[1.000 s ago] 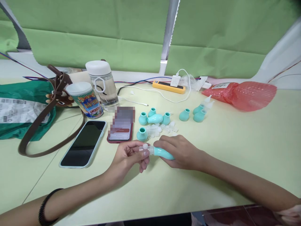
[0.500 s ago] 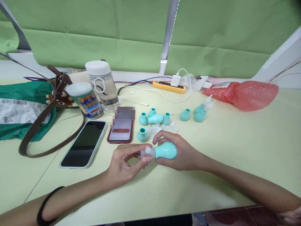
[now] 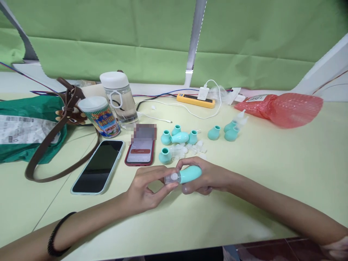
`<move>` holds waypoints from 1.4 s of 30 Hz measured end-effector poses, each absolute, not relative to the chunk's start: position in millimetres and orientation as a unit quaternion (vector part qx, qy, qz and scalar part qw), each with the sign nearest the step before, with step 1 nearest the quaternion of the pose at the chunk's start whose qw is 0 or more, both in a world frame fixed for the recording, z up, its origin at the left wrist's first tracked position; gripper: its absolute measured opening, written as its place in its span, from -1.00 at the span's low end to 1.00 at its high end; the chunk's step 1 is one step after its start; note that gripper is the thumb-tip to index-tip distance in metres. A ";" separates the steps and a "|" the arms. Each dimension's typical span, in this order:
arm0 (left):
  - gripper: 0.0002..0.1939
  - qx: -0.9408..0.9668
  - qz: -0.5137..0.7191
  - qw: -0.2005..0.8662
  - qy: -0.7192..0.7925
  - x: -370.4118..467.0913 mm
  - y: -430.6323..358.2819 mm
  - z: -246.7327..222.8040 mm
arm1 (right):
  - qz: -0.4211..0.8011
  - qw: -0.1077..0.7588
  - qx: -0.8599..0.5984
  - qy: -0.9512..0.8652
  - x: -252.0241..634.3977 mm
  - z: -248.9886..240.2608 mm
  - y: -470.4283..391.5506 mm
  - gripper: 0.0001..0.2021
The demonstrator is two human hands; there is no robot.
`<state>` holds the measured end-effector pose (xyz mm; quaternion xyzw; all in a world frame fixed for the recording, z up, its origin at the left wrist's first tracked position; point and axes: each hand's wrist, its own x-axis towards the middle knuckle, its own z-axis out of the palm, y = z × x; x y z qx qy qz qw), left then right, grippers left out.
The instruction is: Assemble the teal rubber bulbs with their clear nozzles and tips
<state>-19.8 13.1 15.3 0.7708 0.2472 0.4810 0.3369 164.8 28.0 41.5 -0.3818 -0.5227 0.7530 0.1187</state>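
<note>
bulb, newly tipped toward two o'clock, wrapped by the curled right hand, meets the connector pinched in the left hand, suggesting realignment.

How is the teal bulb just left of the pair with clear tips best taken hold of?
Probably pinch the bulb by its wide, round body, coming from the near side: it stands with its open neck upward, and other bulbs sit to its right and left.
</note>
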 end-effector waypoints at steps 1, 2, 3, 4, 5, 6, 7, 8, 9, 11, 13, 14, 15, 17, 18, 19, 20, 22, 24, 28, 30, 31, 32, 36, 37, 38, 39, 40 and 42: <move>-0.72 0.742 0.479 0.384 0.270 -19.7 12.9 15.4 | 0.763 0.126 -0.379 -0.508 162.7 40.6 25.9 -0.64; -0.76 0.700 0.477 0.440 0.297 -19.4 12.7 15.8 | 0.768 0.141 -0.378 -0.497 160.5 39.9 23.4 -0.63; -0.80 0.651 0.472 0.501 0.321 -18.8 12.6 16.2 | 0.768 0.164 -0.376 -0.492 158.4 39.5 20.4 -0.61; -0.83 0.599 0.465 0.556 0.341 -18.1 12.7 16.5 | 0.763 0.192 -0.373 -0.492 156.6 39.3 17.2 -0.59; -0.85 0.552 0.455 0.603 0.353 -17.4 13.0 16.6 | 0.755 0.217 -0.369 -0.497 155.2 39.4 14.2 -0.58; -0.86 0.515 0.444 0.638 0.361 -16.6 13.6 16.5 | 0.746 0.232 -0.365 -0.507 154.4 39.9 11.6 -0.57; -0.85 0.488 0.437 0.661 0.366 -15.9 14.3 16.2 | 0.734 0.234 -0.363 -0.524 154.5 40.9 9.9 -0.56; -0.84 0.468 0.436 0.675 0.369 -15.2 15.1 15.8 | 0.714 0.226 -0.365 -0.552 155.5 42.5 9.3 -0.58; -0.83 0.453 0.441 0.680 0.371 -14.7 15.7 15.4 | 0.680 0.218 -0.374 -0.591 157.3 44.6 10.1 -0.60; -0.82 0.438 0.459 0.677 0.373 -13.8 16.1 15.0 | 0.558 0.221 -0.410 -0.686 163.7 50.5 16.2 -0.65; -0.82 0.441 0.467 0.672 0.368 -13.0 14.9 15.2 | 0.369 0.259 -0.458 -0.766 173.3 57.6 27.9 -0.68; -0.82 0.446 0.461 0.676 0.363 -12.7 13.6 15.4 | 0.261 0.277 -0.487 -0.786 179.1 61.0 35.3 -0.69; -0.81 0.450 0.450 0.685 0.355 -12.5 12.2 15.5 | 0.157 0.284 -0.519 -0.791 185.3 63.9 43.2 -0.71; -0.81 0.456 0.421 0.708 0.337 -12.5 9.2 15.1 | 0.016 0.244 -0.584 -0.774 198.1 66.9 58.9 -0.74; -0.80 0.457 0.408 0.719 0.329 -12.9 7.9 14.4 | -0.007 0.203 -0.609 -0.767 204.2 66.5 66.2 -0.75; -0.80 0.455 0.396 0.730 0.322 -13.3 6.8 13.6 | -0.009 0.159 -0.625 -0.764 209.6 64.8 72.8 -0.74; -0.81 0.453 0.386 0.740 0.314 -13.8 6.0 12.6 | 0.001 0.122 -0.635 -0.763 214.3 61.8 78.7 -0.73; -0.84 0.454 0.371 0.749 0.309 -14.7 4.7 10.6 | 0.022 0.081 -0.639 -0.765 220.7 52.9 88.5 -0.70; -0.76 0.475 0.364 0.736 0.316 -14.7 3.7 9.6 | 0.051 0.074 -0.630 -0.771 223.9 43.3 96.1 -0.71; -0.76 0.507 0.366 0.695 0.354 -12.6 2.4 10.8 | 0.101 0.075 -0.594 -0.794 226.4 39.5 102.3 -0.85; -0.83 0.518 0.368 0.677 0.371 -12.1 2.7 12.1 | 0.092 0.106 -0.595 -0.791 226.7 49.2 97.5 -0.84; -0.87 0.527 0.368 0.668 0.376 -12.2 2.9 12.6 | 0.097 0.134 -0.591 -0.790 225.9 55.9 92.5 -0.85; -0.89 0.537 0.366 0.660 0.377 -12.4 3.0 12.9 | 0.115 0.167 -0.579 -0.790 224.2 63.0 86.0 -0.86; -0.81 0.551 0.357 0.654 0.375 -13.2 2.2 12.8 | 0.342 0.249 -0.447 -0.788 207.0 79.9 53.8 -0.84; -0.79 0.550 0.358 0.653 0.378 -13.2 1.7 12.4 | 0.388 0.252 -0.415 -0.783 201.3 79.7 47.2 -0.84; -0.77 0.549 0.359 0.652 0.381 -13.2 1.1 12.1 | 0.418 0.254 -0.391 -0.780 196.1 78.0 42.0 -0.84; -0.76 0.549 0.360 0.650 0.383 -13.2 0.6 11.8 | 0.436 0.252 -0.374 -0.778 191.6 75.4 38.3 -0.84; -0.74 0.550 0.360 0.648 0.383 -13.3 0.2 11.6 | 0.447 0.250 -0.365 -0.778 188.2 72.4 36.2 -0.84; -0.75 0.554 0.361 0.647 0.379 -13.8 -0.4 11.6 | 0.466 0.250 -0.356 -0.771 184.7 67.3 35.1 -0.84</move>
